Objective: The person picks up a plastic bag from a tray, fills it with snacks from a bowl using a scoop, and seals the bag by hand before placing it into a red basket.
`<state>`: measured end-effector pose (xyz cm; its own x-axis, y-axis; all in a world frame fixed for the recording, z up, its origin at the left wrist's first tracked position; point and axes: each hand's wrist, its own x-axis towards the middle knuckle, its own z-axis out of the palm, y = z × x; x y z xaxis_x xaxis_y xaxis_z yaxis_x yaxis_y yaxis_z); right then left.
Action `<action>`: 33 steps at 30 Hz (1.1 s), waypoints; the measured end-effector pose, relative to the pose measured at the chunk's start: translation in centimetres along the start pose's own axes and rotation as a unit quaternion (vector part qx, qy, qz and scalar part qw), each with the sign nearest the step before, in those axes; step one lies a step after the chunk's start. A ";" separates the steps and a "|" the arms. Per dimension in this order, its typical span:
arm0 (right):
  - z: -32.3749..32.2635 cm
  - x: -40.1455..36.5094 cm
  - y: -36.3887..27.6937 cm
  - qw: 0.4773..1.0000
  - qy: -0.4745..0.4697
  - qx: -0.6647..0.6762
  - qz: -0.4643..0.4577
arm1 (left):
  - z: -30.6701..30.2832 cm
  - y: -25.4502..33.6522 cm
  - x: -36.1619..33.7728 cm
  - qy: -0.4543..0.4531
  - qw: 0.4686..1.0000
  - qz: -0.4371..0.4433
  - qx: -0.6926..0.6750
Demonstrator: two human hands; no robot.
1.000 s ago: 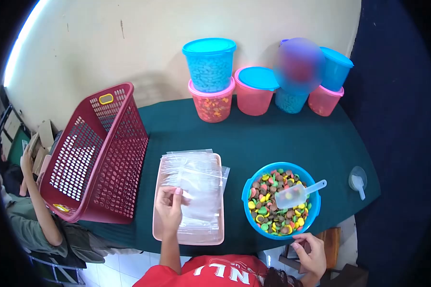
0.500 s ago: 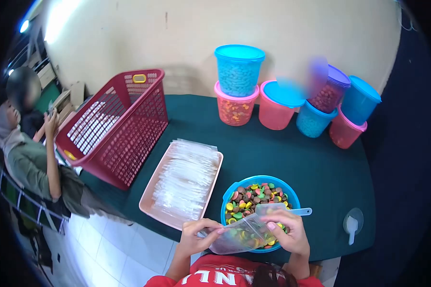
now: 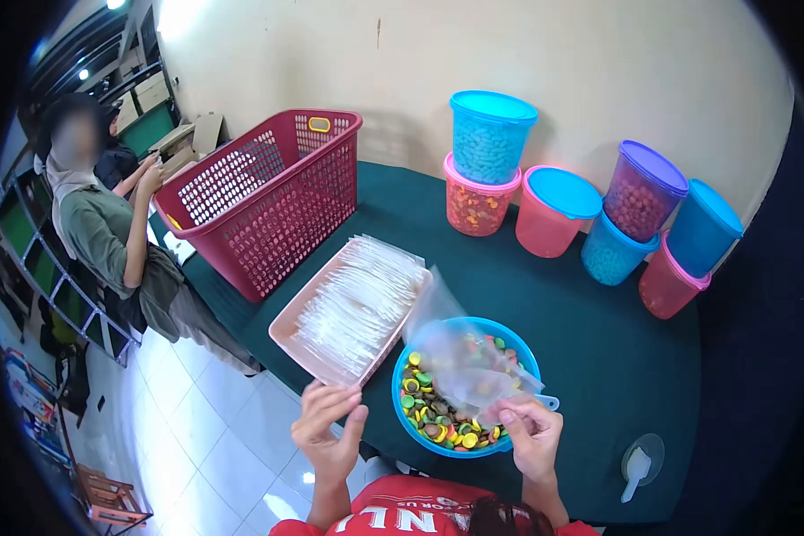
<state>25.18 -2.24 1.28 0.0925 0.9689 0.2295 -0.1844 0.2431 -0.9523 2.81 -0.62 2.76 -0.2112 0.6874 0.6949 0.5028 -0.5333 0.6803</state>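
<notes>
My right hand [image 3: 531, 435] pinches the edge of a clear plastic bag [image 3: 469, 371], which spreads over a blue bowl [image 3: 402, 406] of green, yellow, red and brown candies [image 3: 438, 420]. Near the front edge of the pink tray [image 3: 288, 338], my left hand [image 3: 330, 429] is open with its fingers apart, holding nothing. Many flat clear packets [image 3: 357, 308] lie in rows in that tray. A clear scoop handle [image 3: 548, 403] sticks out past the bowl's right rim, its other end hidden under the bag.
A maroon basket [image 3: 295, 219] stands at the back left. Lidded tubs, one a blue tub [image 3: 491, 143], line the wall. A white spoon [image 3: 636, 469] rests on a small round dish at the right. People [image 3: 107, 223] stand at the left.
My left hand has let go of the bag and moved left. The bag, still in my right hand, has swung up and spread over the bowl. The head view has shifted.
</notes>
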 end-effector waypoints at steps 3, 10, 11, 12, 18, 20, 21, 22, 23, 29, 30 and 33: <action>0.8 -0.2 0.4 0.994 0.066 -0.025 -0.079 | 0.4 1.6 -0.7 -0.091 0.986 -0.045 -0.134; 4.0 -0.2 1.0 0.966 -0.024 -0.145 -0.214 | 2.1 2.8 -1.9 -0.181 0.967 -0.067 -0.166; 4.2 -0.1 1.1 0.962 -0.051 -0.156 -0.220 | 2.1 2.1 -2.2 -0.163 0.970 -0.072 -0.168; 4.4 0.0 1.2 0.957 -0.077 -0.167 -0.227 | 1.9 1.3 -2.4 -0.154 0.974 -0.050 -0.157; 4.5 0.7 1.2 0.977 -0.073 -0.136 -0.150 | 0.0 0.2 -1.1 -0.129 0.984 -0.061 -0.107; 5.3 1.1 0.9 0.966 -0.051 -0.186 -0.170 | 0.2 0.1 -0.7 -0.148 0.980 -0.032 -0.126; 5.9 1.3 0.8 0.953 -0.034 -0.233 -0.190 | 0.2 0.0 -0.6 -0.162 0.976 -0.004 -0.142; 6.9 1.4 1.0 0.965 -0.032 -0.182 -0.188 | 0.2 -0.6 -0.4 -0.192 0.969 0.042 -0.147; 7.0 1.4 1.3 0.964 -0.027 -0.184 -0.189 | 0.2 -0.7 0.1 -0.195 0.968 0.044 -0.150; 5.4 1.2 2.6 0.945 -0.146 -0.182 -0.227 | -0.5 -2.0 3.1 -0.276 0.932 0.074 -0.223; 5.5 1.1 1.9 0.951 -0.146 -0.168 -0.216 | 0.1 -3.6 2.5 -0.190 0.945 0.040 -0.263; 5.8 0.4 2.3 0.973 -0.137 0.001 -0.186 | 1.9 -5.4 3.5 -0.075 0.978 -0.040 -0.190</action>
<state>19.13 -1.02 0.30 -0.1108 0.7901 0.6029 -0.1894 0.5787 -0.7932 0.93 5.65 1.08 -0.0972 0.7834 0.6139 0.1367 -0.6004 0.7879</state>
